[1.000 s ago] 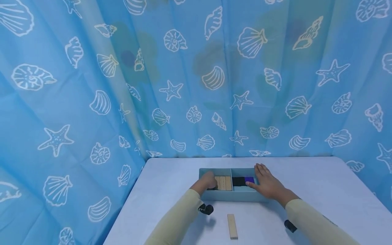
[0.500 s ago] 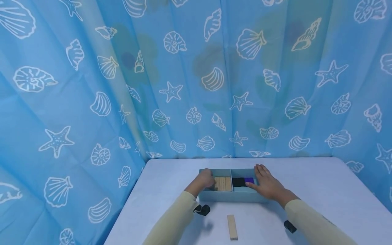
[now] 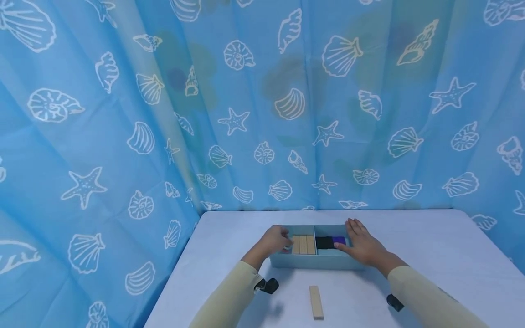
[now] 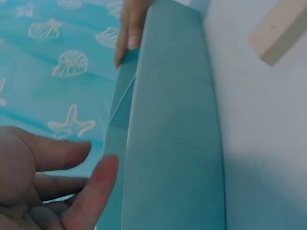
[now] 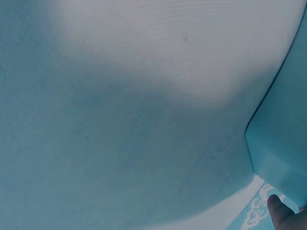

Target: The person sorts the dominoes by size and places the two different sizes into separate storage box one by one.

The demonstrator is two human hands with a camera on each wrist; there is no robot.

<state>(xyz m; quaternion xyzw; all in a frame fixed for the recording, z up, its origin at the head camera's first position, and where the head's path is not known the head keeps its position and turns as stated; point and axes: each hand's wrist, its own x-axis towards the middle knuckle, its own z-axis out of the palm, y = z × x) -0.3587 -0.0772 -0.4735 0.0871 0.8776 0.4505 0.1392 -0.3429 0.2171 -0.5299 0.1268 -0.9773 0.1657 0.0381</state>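
Note:
A grey-blue box [image 3: 317,262] with two compartments sits on the table. Pale wooden blocks [image 3: 303,245] stand side by side in its left compartment; black pieces [image 3: 324,243] and a purple piece [image 3: 338,240] lie in the right one. My left hand [image 3: 274,242] is over the box's left end, beside the wooden blocks. In the left wrist view, the left hand [image 4: 53,186] has thumb and forefinger apart, nothing visible between them. My right hand [image 3: 364,246] rests on the box's right end, its fingers straight and thumb over the rim.
One loose wooden block [image 3: 316,302] lies on the white table [image 3: 229,228] in front of the box. A blue curtain [image 3: 262,114] with white shells hangs behind and to the left.
My left hand has drawn slightly left from the wooden blocks, and its fingers have loosened from a closed curl. The right hand and the box stay in place; the head view shifts a little.

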